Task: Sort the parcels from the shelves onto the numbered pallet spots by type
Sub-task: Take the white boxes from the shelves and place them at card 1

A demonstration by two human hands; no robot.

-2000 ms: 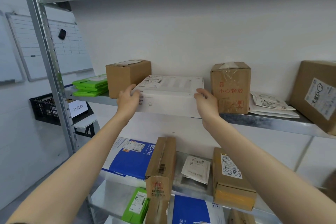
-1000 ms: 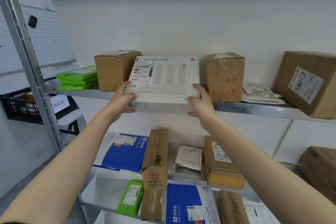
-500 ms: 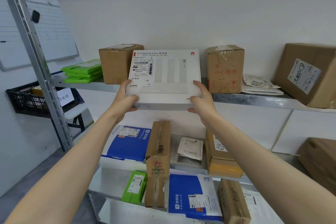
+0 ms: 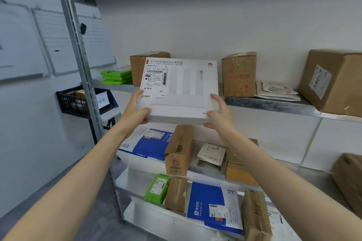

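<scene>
A flat white router box (image 4: 184, 88) with a shipping label at its top left is held in the air in front of the upper shelf (image 4: 270, 104). My left hand (image 4: 135, 110) grips its lower left corner and my right hand (image 4: 218, 117) grips its lower right corner. The box tilts with its printed face toward me. Its near edge has come off the shelf edge; its far edge is hidden.
The upper shelf carries green mailers (image 4: 117, 75), three brown cartons (image 4: 137, 68) (image 4: 239, 74) (image 4: 333, 82) and white envelopes (image 4: 278, 90). Lower shelves hold blue-white bags (image 4: 150, 143), cartons and a green packet (image 4: 157, 189). A metal upright (image 4: 78, 49) and a black crate (image 4: 72, 101) stand left.
Both hands have pulled the white box off the upper shelf toward me and tipped its face up. The view has drawn back from the shelves.
</scene>
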